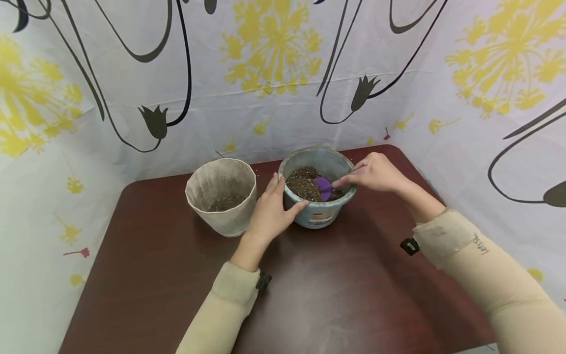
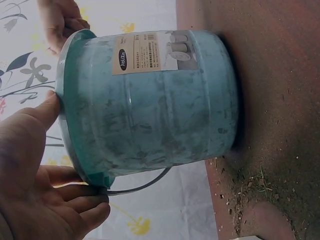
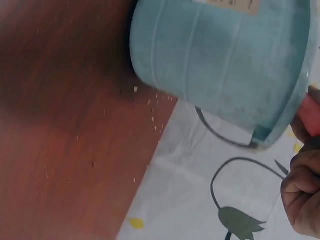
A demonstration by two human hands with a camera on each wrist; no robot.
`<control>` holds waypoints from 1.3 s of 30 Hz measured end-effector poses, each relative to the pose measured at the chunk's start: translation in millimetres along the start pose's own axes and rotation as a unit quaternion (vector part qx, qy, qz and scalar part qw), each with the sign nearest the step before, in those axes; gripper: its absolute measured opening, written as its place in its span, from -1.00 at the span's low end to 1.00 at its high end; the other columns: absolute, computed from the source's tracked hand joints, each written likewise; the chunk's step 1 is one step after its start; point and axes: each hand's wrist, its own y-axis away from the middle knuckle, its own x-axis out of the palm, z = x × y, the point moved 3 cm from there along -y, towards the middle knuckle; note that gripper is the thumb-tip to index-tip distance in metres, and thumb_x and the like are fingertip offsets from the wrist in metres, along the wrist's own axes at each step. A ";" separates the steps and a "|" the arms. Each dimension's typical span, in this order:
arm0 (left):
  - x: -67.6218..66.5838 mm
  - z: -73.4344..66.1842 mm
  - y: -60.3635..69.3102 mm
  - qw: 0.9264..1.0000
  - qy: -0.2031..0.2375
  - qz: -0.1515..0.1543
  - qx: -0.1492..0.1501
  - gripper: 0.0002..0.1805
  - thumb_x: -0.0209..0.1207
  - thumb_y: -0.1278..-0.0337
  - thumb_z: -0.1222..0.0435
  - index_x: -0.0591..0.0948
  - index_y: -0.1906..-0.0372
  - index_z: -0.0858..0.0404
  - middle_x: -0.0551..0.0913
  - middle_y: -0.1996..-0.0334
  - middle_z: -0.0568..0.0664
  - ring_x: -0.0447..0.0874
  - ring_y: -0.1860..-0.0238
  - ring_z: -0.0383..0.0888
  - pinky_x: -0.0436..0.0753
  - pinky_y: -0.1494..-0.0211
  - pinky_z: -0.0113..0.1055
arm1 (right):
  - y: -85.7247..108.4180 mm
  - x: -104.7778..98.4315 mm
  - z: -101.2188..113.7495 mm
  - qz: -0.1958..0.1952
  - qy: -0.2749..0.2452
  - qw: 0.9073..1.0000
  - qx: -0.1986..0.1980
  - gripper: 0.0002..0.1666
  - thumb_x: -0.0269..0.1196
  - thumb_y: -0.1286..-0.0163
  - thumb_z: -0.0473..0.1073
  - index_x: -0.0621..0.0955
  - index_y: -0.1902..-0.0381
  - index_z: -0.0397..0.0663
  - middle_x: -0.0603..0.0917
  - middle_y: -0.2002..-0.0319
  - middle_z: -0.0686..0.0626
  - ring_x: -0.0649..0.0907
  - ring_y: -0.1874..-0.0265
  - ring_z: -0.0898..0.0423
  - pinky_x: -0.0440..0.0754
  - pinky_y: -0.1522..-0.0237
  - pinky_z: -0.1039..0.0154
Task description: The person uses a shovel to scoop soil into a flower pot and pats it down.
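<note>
A blue-green plastic bucket [image 1: 320, 215] stands at the back of the table, partly filled with dark crumbly soil [image 1: 304, 184]. My left hand [image 1: 270, 211] holds its rim at the left front; in the left wrist view the thumb and fingers lie spread along the rim, near the wire handle [image 2: 145, 186]. My right hand [image 1: 376, 172] grips the pinkish handle [image 3: 311, 114] of a small trowel over the right rim. The trowel's purple blade [image 1: 324, 188] sits in the soil, its tip hidden. Left of the bucket is a whitish pot [image 1: 234, 219] with a little soil at its bottom.
The dark red-brown table [image 1: 177, 290] reaches back to a patterned cloth [image 1: 283, 123] hung behind and at the sides. Soil crumbs [image 2: 260, 185] lie scattered on the table near the bucket.
</note>
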 end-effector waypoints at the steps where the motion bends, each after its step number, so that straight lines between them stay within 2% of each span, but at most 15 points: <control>1: -0.1 0.1 0.0 1.000 0.000 0.000 0.000 0.11 0.15 -0.21 -0.34 0.13 -0.58 0.35 0.04 -0.59 0.24 0.06 -0.57 0.09 0.31 -0.49 -0.02 | 0.1 0.8 0.5 0.000 -0.004 1.000 0.017 -0.91 0.41 -0.33 0.10 0.85 0.34 0.45 0.27 0.89 0.20 0.01 0.73 0.33 0.02 0.73 0.38; 2: -0.3 0.0 0.2 1.000 0.000 0.000 -0.001 0.12 0.15 -0.21 -0.35 0.13 -0.58 0.35 0.04 -0.59 0.24 0.06 -0.57 0.08 0.31 -0.49 -0.02 | 0.3 1.2 1.3 -0.001 -0.001 1.000 0.028 -0.90 0.42 -0.32 0.12 0.85 0.34 0.42 0.30 0.88 0.18 0.04 0.72 0.31 0.05 0.73 0.37; 4: -0.3 0.0 0.4 1.000 0.000 0.002 -0.003 0.11 0.15 -0.21 -0.35 0.12 -0.58 0.34 0.02 -0.59 0.22 0.06 -0.57 0.08 0.32 -0.48 -0.01 | 1.5 0.2 4.6 -0.004 0.036 0.999 0.030 -0.85 0.44 -0.28 0.14 0.86 0.31 0.31 0.48 0.80 0.18 0.20 0.72 0.30 0.19 0.71 0.33; 7: -0.2 0.1 0.6 1.000 0.000 0.007 -0.004 0.11 0.15 -0.22 -0.34 0.11 -0.59 0.33 0.00 -0.60 0.22 0.05 -0.57 0.09 0.32 -0.48 0.00 | 3.6 -3.0 11.6 -0.005 0.122 0.992 -0.018 -0.76 0.48 -0.24 0.06 0.84 0.23 0.09 0.71 0.57 0.11 0.44 0.65 0.22 0.40 0.64 0.21; 9: -0.2 0.7 0.8 1.000 0.002 0.007 -0.008 0.10 0.16 -0.22 -0.32 0.11 -0.59 0.32 0.00 -0.60 0.21 0.06 -0.57 0.10 0.33 -0.48 0.01 | 4.5 -3.4 15.7 -0.003 0.157 0.986 -0.057 -0.74 0.49 -0.23 -0.01 0.82 0.18 0.01 0.75 0.48 0.10 0.52 0.61 0.18 0.46 0.61 0.15; 10: 0.0 0.9 0.7 1.000 0.003 0.007 -0.009 0.10 0.17 -0.22 -0.32 0.11 -0.59 0.31 0.01 -0.60 0.20 0.07 -0.56 0.10 0.34 -0.47 0.02 | 4.9 -3.0 16.8 0.000 0.162 0.984 -0.077 -0.75 0.49 -0.23 -0.03 0.82 0.18 -0.01 0.72 0.51 0.11 0.51 0.62 0.19 0.46 0.60 0.16; 13: 0.8 1.6 0.7 1.000 0.005 0.007 -0.012 0.09 0.17 -0.22 -0.33 0.12 -0.59 0.30 0.02 -0.60 0.19 0.10 -0.55 0.11 0.35 -0.46 0.03 | 7.4 -1.2 15.7 0.003 0.121 0.987 -0.106 -0.84 0.47 -0.25 -0.08 0.85 0.22 0.04 0.71 0.57 0.19 0.44 0.66 0.25 0.42 0.62 0.23; 17: 1.8 2.3 1.0 1.000 0.009 0.007 -0.009 0.11 0.15 -0.20 -0.35 0.12 -0.59 0.30 0.02 -0.60 0.19 0.10 -0.56 0.10 0.34 -0.47 0.02 | 15.1 0.4 9.5 -0.015 0.039 0.992 -0.116 -0.89 0.46 -0.29 -0.08 0.86 0.22 0.20 0.71 0.59 0.31 0.34 0.71 0.35 0.33 0.66 0.36; 20: 2.1 2.9 1.1 1.000 0.014 0.001 -0.007 0.11 0.16 -0.19 -0.35 0.12 -0.59 0.30 0.03 -0.60 0.18 0.10 -0.56 0.10 0.33 -0.47 0.02 | 22.4 1.7 2.9 -0.033 -0.013 0.996 -0.086 -0.87 0.44 -0.32 0.02 0.84 0.18 0.38 0.66 0.65 0.35 0.24 0.71 0.40 0.23 0.70 0.38; 22: 2.2 3.1 1.1 1.000 0.015 -0.003 -0.007 0.12 0.16 -0.19 -0.35 0.12 -0.59 0.29 0.04 -0.60 0.18 0.10 -0.56 0.10 0.33 -0.47 0.02 | 28.0 2.9 -2.4 -0.048 -0.046 0.997 -0.049 -0.87 0.44 -0.30 0.10 0.84 0.19 0.44 0.59 0.72 0.30 0.20 0.69 0.39 0.19 0.69 0.38; 25: 2.1 3.0 1.3 1.000 0.009 -0.007 -0.005 0.11 0.15 -0.20 -0.36 0.12 -0.59 0.29 0.05 -0.59 0.19 0.13 -0.55 0.11 0.35 -0.46 0.03 | 36.6 5.7 -9.9 -0.064 -0.098 0.993 0.019 -0.81 0.44 -0.27 0.19 0.83 0.18 0.44 0.71 0.59 0.25 0.41 0.61 0.39 0.36 0.59 0.41; 29: 1.2 2.6 2.0 1.000 -0.002 -0.010 -0.006 0.10 0.12 -0.20 -0.37 0.13 -0.59 0.28 0.06 -0.59 0.18 0.15 -0.54 0.11 0.37 -0.45 0.03 | 45.0 9.3 -14.8 -0.084 -0.145 0.983 0.080 -0.73 0.44 -0.26 0.21 0.84 0.16 0.31 0.82 0.37 0.16 0.60 0.36 0.31 0.52 0.39 0.37; 33: 1.4 2.5 2.3 1.000 -0.010 -0.014 -0.006 0.10 0.12 -0.20 -0.38 0.15 -0.59 0.27 0.08 -0.59 0.18 0.20 -0.51 0.14 0.40 -0.42 0.06 | 50.2 13.0 -15.8 -0.093 -0.159 0.977 0.106 -0.69 0.44 -0.26 0.23 0.83 0.11 0.31 0.82 0.30 0.15 0.54 0.35 0.26 0.48 0.40 0.34; 39: 2.7 3.8 2.1 1.000 -0.009 -0.019 -0.002 0.10 0.12 -0.19 -0.38 0.16 -0.59 0.28 0.10 -0.58 0.19 0.22 -0.51 0.16 0.42 -0.41 0.07 | 52.8 17.9 -16.8 -0.105 -0.158 0.976 0.109 -0.67 0.40 -0.28 0.28 0.81 0.08 0.38 0.81 0.21 0.21 0.68 0.16 0.32 0.57 0.24 0.40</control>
